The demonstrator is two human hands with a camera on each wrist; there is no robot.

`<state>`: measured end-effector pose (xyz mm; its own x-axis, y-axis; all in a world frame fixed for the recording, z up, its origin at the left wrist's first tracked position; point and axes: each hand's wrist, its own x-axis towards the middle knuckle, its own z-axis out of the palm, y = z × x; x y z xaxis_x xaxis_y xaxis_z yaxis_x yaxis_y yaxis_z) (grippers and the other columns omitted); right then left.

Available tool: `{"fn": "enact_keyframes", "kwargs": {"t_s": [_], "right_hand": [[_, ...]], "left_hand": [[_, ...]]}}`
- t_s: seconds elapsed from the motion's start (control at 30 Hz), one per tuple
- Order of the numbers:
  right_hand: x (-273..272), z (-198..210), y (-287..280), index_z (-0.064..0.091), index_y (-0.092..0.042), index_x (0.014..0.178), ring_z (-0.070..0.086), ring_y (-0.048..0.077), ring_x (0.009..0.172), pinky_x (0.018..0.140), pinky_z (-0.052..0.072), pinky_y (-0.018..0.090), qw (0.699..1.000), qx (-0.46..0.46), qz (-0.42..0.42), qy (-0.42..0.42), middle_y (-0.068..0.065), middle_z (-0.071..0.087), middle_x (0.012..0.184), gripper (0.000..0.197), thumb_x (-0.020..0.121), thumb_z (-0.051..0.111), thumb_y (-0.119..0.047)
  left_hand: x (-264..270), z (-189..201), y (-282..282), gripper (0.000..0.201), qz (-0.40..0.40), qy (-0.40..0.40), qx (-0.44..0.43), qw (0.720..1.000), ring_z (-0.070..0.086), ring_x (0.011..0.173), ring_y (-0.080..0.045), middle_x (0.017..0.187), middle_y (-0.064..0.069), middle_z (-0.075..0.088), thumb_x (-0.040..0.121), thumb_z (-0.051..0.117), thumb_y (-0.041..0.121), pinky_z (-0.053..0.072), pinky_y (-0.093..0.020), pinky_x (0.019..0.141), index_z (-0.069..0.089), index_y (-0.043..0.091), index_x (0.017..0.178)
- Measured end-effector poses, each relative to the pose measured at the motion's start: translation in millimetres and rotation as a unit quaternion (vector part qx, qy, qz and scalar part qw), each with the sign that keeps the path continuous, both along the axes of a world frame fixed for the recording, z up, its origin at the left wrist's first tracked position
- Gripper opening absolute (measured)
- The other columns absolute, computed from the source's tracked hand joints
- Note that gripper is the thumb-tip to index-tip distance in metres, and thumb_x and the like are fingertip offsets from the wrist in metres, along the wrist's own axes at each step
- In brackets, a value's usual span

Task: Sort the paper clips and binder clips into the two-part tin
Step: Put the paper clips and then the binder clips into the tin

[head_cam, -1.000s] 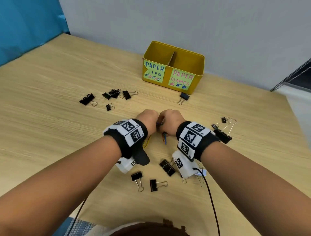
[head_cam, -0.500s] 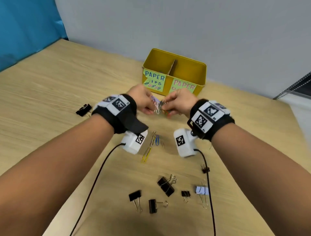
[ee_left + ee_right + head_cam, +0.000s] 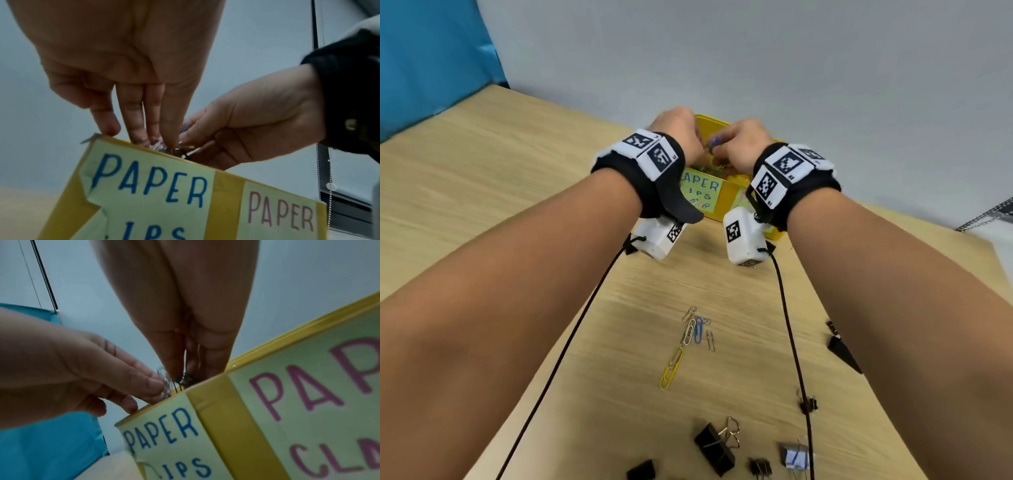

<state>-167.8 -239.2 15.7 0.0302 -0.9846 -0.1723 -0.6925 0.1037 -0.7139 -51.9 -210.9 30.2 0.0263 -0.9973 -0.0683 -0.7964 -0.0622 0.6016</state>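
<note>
The yellow two-part tin [image 3: 729, 205] stands at the far middle of the table, with a "PAPER CLIPS" label [image 3: 148, 183] on its left part. Both hands hover over that left part. My left hand [image 3: 698, 147] and right hand [image 3: 722, 150] together pinch a bunch of paper clips [image 3: 714, 145] just above the rim. In the left wrist view the left fingertips [image 3: 168, 139] close on the bunch [image 3: 162, 147]. In the right wrist view the right fingertips [image 3: 170, 369] pinch dark clips [image 3: 183, 379]. The tin's inside is mostly hidden.
Several loose paper clips [image 3: 697, 329] and a long yellow paper clip [image 3: 671, 370] lie mid-table. Black binder clips [image 3: 714, 445] are scattered near the front edge, others at the right [image 3: 840, 349]. A grey wall stands right behind the tin. Wrist cables [image 3: 791, 342] hang over the table.
Both hands rose from the table and moved forward to the tin, carrying the bunch of paper clips. They now hover over the left part.
</note>
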Motion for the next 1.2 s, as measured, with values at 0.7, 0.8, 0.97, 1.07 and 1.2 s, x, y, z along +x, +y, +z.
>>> {"fn": "enact_keyframes", "kwargs": {"t_s": [0.7, 0.8, 0.97, 1.07, 1.2], "right_hand": [[-9, -44, 208, 0.068, 0.005, 0.098, 0.048, 0.016, 0.053, 0.057, 0.05, 0.03, 0.938, 0.161, 0.154, 0.267, 0.013, 0.061, 0.08, 0.039, 0.074, 0.076, -0.025], [-6, -49, 209, 0.067, 0.005, 0.096, 0.045, 0.015, 0.05, 0.05, 0.045, 0.026, 0.946, 0.152, 0.139, 0.251, 0.014, 0.06, 0.082, 0.025, 0.078, 0.069, -0.011], [-3, -55, 213, 0.057, -0.006, 0.088, 0.052, 0.021, 0.071, 0.053, 0.041, 0.025, 0.932, 0.156, 0.17, 0.28, 0.01, 0.056, 0.091, 0.005, 0.088, 0.053, -0.01], [-6, -53, 214, 0.061, -0.001, 0.097, 0.051, 0.022, 0.085, 0.067, 0.042, 0.029, 0.932, 0.151, 0.178, 0.278, 0.016, 0.062, 0.102, 0.017, 0.09, 0.048, -0.011], [-15, -50, 215, 0.047, -0.016, 0.079, 0.05, 0.022, 0.055, 0.048, 0.043, 0.027, 0.974, 0.157, 0.099, 0.127, 0.009, 0.058, 0.07, 0.018, 0.088, 0.041, -0.002]], "left_hand": [[2, -62, 197, 0.043, -0.236, -0.229, 0.213, 0.92, 0.058, 0.078, -0.022, 0.081, -0.004, 0.059, 0.072, 0.077, 0.04, 0.05, -0.032, 0.071, 0.044, 0.014, 0.061], [0, -64, 200, 0.028, -0.243, -0.219, 0.212, 0.921, 0.062, 0.088, -0.024, 0.086, -0.004, 0.057, 0.076, 0.075, 0.03, 0.051, -0.033, 0.076, 0.054, 0.011, 0.075], [5, -73, 201, 0.023, -0.234, -0.189, 0.225, 0.927, 0.057, 0.083, -0.021, 0.09, -0.006, 0.061, 0.079, 0.073, 0.024, 0.052, -0.034, 0.083, 0.061, 0.008, 0.09], [8, -74, 202, 0.031, -0.226, -0.177, 0.224, 0.931, 0.062, 0.094, -0.025, 0.099, -0.011, 0.066, 0.08, 0.071, 0.023, 0.05, -0.033, 0.082, 0.066, 0.003, 0.103], [12, -68, 197, 0.009, -0.189, -0.138, 0.172, 0.957, 0.058, 0.09, -0.024, 0.095, -0.006, 0.06, 0.081, 0.065, 0.009, 0.042, -0.027, 0.072, 0.062, 0.014, 0.088]]}}
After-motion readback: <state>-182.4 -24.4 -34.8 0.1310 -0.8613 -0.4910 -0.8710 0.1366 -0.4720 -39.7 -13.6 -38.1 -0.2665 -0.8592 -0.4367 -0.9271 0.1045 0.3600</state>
